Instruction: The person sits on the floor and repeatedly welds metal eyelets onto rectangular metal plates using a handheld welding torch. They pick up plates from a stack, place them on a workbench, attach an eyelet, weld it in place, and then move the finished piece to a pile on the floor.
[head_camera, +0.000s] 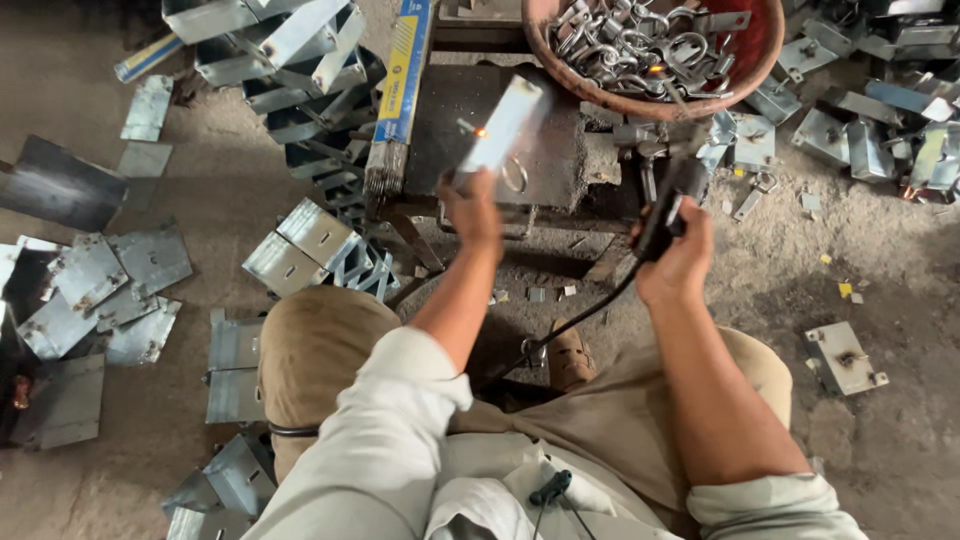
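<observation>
**Weld in hand: keep the plate steady**

Your right hand (678, 262) grips the black electrode holder (668, 205); your left hand (470, 205) clamps the grey metal plate (508, 122), tilted over the bench's (455, 110) middle, glowing spot on it. Brace both wrists. Ring-filled basin (640, 100) sits at the far edge.

Dusty concrete floor (880, 470), low dark metal workbench (440, 110)

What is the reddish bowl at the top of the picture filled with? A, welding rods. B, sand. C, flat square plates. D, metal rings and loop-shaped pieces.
D: the reddish bowl is heaped with shiny metal rings and loops, while the flat plates lie out on the ground.
</observation>
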